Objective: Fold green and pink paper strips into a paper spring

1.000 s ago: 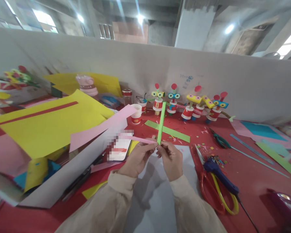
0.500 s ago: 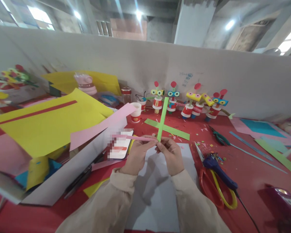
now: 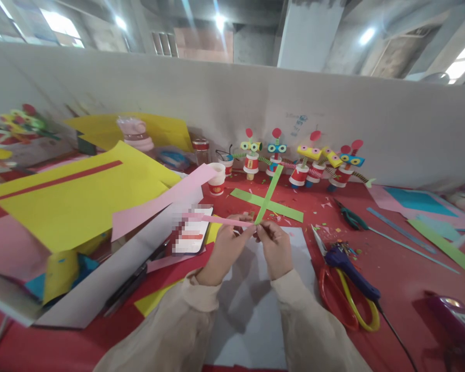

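My left hand [image 3: 228, 251] pinches the end of a pink paper strip [image 3: 227, 221], which stretches out to the left. Thumb and fingers of my right hand [image 3: 274, 247] close on the base of a green paper strip [image 3: 270, 194] that rises up and leans right. The ends of the two strips meet between my fingertips, where the fingers partly hide the joint. Below both hands lies a pale sheet of paper [image 3: 251, 320]. Another green strip [image 3: 290, 211] lies flat on the red table behind them.
Scissors [image 3: 343, 305] and a blue-handled glue gun [image 3: 351, 271] lie to the right, with green-handled pliers [image 3: 352, 218] beyond. Several paper-cup figures [image 3: 251, 163] stand along the wall. A phone [image 3: 196, 232], paper cups [image 3: 216, 181] and yellow card [image 3: 81, 201] are on the left.
The upright green strip has tilted to the right and away. Both hands have shifted slightly, the left one a little right, still holding the joined ends.
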{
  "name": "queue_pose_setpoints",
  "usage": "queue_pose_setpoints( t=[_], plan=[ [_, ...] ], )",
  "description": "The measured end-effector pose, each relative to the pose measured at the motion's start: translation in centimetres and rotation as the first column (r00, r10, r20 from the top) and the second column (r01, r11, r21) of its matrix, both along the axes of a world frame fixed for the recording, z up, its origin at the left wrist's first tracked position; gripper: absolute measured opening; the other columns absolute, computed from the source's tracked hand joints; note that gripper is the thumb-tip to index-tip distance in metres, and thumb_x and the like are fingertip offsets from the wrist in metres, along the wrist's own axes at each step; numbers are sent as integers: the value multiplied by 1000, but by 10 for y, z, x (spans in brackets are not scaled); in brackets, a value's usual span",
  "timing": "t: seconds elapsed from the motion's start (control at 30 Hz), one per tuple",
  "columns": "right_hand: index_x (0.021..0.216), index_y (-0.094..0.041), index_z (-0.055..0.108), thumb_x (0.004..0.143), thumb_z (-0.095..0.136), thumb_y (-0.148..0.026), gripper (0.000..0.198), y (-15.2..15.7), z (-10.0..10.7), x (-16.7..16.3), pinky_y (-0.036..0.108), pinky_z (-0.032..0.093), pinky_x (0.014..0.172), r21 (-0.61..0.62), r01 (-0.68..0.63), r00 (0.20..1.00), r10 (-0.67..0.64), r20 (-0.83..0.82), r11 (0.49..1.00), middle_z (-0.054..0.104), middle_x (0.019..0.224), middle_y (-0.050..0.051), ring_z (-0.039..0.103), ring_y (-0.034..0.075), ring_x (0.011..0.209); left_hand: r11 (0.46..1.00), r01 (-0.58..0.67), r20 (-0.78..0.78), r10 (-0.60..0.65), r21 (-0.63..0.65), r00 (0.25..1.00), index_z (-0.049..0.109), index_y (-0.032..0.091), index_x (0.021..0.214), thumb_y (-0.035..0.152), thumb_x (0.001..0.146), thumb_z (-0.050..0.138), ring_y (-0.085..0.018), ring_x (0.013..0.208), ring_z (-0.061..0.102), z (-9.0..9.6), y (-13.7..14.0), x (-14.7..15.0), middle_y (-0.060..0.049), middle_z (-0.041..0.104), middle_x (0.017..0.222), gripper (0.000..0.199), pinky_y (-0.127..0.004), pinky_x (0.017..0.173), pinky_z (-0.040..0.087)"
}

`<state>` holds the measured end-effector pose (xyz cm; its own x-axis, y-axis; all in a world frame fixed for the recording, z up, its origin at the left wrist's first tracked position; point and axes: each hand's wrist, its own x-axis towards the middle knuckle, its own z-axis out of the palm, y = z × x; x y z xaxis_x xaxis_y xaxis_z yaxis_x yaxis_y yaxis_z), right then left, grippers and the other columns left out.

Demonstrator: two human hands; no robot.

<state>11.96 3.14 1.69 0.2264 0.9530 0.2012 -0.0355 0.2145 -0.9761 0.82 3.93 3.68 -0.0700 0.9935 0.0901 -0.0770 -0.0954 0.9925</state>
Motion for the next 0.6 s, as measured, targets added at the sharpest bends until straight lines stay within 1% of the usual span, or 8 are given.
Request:
queue_pose_setpoints(
  t=[0.07, 0.17, 0.2, 0.33, 0.47, 0.53, 0.6],
  plan=[
    [72, -18, 61, 73, 59, -31, 13, 0, -1, 1, 24, 45, 54, 1, -6, 1000, 6, -29, 1000, 59, 61, -1, 53, 12, 56, 1000, -8, -87, 10, 18, 996, 69, 19, 70, 27, 58, 74, -16, 66, 55, 2, 0, -1, -5, 67, 78, 15, -25, 56, 39],
    [72, -18, 62, 73, 60, -32, 14, 0, 1, 2, 24, 45, 53, 11, -21, 998, 21, -55, 1000, 59, 60, -1, 53, 12, 57, 998, 65, -160, -69, -26, 985, 68, 19, 60, 29, 60, 72, -16, 57, 52, 2, 0, -2, -3, 63, 59, 11, -25, 54, 36],
    [72, -18, 62, 73, 60, -32, 14, 0, 1, 1, 24, 46, 54, 13, -22, 998, 22, -61, 1000, 59, 61, -1, 54, 12, 58, 996, 82, -158, -87, -39, 984, 68, 19, 59, 30, 61, 71, -16, 57, 52, 2, 0, -3, -2, 62, 56, 12, -26, 54, 36],
    [74, -18, 63, 71, 64, -33, 16, -1, -2, -2, 26, 50, 56, -5, -20, 994, 19, -105, 1000, 62, 64, 0, 57, 13, 58, 993, 102, -83, -106, -51, 991, 69, 18, 59, 33, 63, 69, -17, 58, 53, -2, 2, -4, -2, 61, 56, 16, -26, 55, 36],
    [80, -17, 63, 69, 67, -35, 21, -2, -1, -5, 28, 52, 55, -34, -26, 988, 20, -155, 999, 65, 66, 1, 60, 14, 58, 993, 90, -85, -96, -80, 992, 67, 16, 57, 35, 64, 68, -16, 57, 50, -2, 2, -6, -1, 58, 54, 19, -27, 55, 35],
    [81, -16, 63, 70, 66, -38, 24, -3, 2, -4, 26, 50, 51, -53, -24, 993, 18, -119, 998, 65, 65, 1, 60, 14, 55, 994, 81, -55, -86, -79, 995, 65, 16, 56, 34, 65, 67, -15, 57, 48, 0, 1, -7, 0, 57, 54, 20, -27, 56, 35],
    [77, -15, 62, 74, 62, -43, 28, -5, 5, -2, 23, 45, 44, -69, 21, 998, -24, -55, 997, 63, 60, 1, 57, 12, 48, 995, 73, 1, -73, -63, 997, 63, 16, 55, 34, 67, 66, -15, 58, 48, 1, 0, -7, 1, 56, 54, 21, -27, 57, 35]
  ],
)
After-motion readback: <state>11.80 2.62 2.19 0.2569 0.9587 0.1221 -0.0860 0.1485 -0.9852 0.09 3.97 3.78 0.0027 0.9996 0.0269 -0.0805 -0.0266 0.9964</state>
